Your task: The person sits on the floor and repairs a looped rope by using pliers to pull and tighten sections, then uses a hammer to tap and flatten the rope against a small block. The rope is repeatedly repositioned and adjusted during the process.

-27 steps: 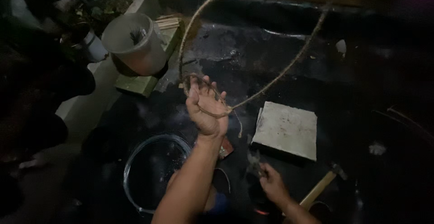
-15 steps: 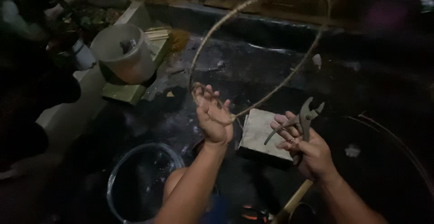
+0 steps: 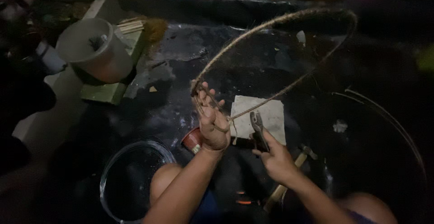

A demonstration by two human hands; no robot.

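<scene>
Head view — left hand (image 3: 212,124) grips rope-wrapped hoop (image 3: 271,25) | right hand (image 3: 275,160) clasps pliers (image 3: 258,126)

Browns and greys on a black floor

The rope-wrapped hoop (image 3: 289,20) is tan-brown with a twisted pattern; the pliers (image 3: 258,129) are dark grey metal. The floor (image 3: 253,65) is glossy black, the square slab (image 3: 266,115) pale grey, the bucket (image 3: 92,50) at far left light grey on a green block (image 3: 106,92), the hammer handle (image 3: 282,185) light wood, the small spool (image 3: 192,139) reddish.
</scene>
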